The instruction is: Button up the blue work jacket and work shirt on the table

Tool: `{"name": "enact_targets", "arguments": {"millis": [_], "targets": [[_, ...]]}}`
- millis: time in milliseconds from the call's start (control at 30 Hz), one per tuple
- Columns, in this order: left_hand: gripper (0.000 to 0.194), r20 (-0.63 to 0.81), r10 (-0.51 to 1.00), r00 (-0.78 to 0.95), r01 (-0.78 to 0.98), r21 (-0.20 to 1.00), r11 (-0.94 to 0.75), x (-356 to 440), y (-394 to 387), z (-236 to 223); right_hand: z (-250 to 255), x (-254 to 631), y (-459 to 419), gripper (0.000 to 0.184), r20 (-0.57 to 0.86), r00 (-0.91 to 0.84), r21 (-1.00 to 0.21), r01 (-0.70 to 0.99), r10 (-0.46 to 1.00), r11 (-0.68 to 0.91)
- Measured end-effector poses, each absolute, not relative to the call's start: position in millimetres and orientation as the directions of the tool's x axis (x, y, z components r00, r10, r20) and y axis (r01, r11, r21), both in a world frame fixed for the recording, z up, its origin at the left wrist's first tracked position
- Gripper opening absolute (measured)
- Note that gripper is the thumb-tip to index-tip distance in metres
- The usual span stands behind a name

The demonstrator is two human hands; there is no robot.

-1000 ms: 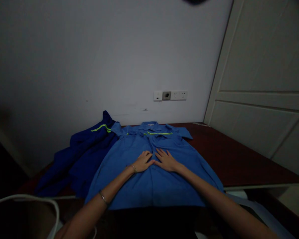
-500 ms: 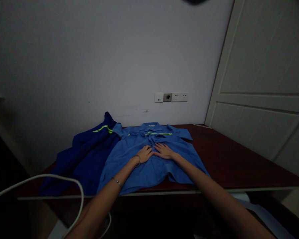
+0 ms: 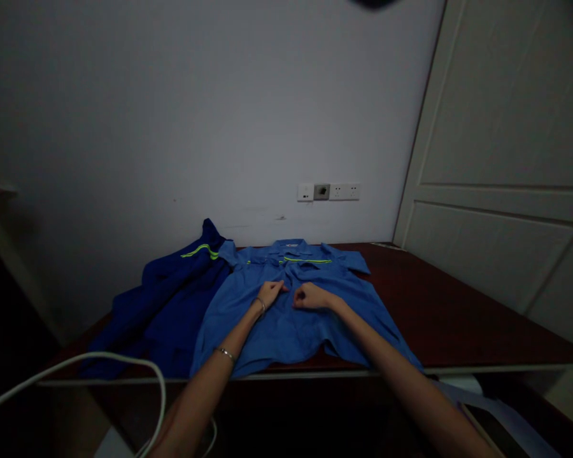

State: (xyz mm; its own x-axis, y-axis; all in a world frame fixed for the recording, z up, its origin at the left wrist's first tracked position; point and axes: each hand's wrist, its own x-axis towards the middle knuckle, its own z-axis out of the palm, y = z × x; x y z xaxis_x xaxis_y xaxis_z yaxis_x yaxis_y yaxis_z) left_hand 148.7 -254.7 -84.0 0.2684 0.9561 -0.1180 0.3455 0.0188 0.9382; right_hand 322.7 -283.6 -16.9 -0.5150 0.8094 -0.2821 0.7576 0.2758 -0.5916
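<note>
A light blue short-sleeved work shirt [image 3: 272, 337] lies spread on the dark red table, its collar toward the wall and a yellow-green stripe across the chest. Over the middle of its front, my left hand [image 3: 270, 294] is closed, the fingers bent inward beside the front opening. My right hand [image 3: 311, 296] is curled just across from it, fingertips down at the cloth. Whatever the fingers of either hand pinch is too small and dark to make out. Left of the shirt lies a darker blue garment [image 3: 172, 312] with a similar stripe, rumpled and partly under the shirt's left sleeve.
The table top [image 3: 439, 305] runs right toward a white panelled door [image 3: 496, 254]. Wall sockets [image 3: 344, 191] sit above the table's back edge. A white cable [image 3: 119, 359] loops at the front left. Under the table at right lies a flat dark object [image 3: 494, 429].
Both hands have gone from lying flat with fingers outstretched to curled and closed, and they are slightly lifted. The shirt's lower right corner reaches farther right. The camera view has shifted a little.
</note>
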Motion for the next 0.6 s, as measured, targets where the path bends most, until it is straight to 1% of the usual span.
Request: {"name": "enact_targets", "arguments": {"millis": [100,200,367,600], "targets": [[0.036,-0.161,0.961,0.223,0.234,0.966,0.108,146.8,-253.1,-84.7,-21.4,316.7,-285.9,0.017,-0.308,-0.475,-0.626,0.754,0.825,0.201],[0.036,-0.24,0.949,0.203,0.146,0.966,0.213,145.4,-252.5,-83.1,-24.4,320.0,-288.2,0.018,-0.315,-0.496,-0.699,0.698,0.809,0.155],[0.035,-0.314,0.914,0.255,0.163,0.946,0.279,143.3,-257.0,-73.9,-23.4,333.1,-291.5,0.022,-0.337,-0.578,-0.785,0.608,0.743,0.117],[0.032,-0.371,0.861,0.348,0.214,0.925,0.313,141.8,-263.2,-59.4,-27.9,332.2,-292.5,0.023,-0.279,-0.591,-0.801,0.578,0.757,0.157]]}}
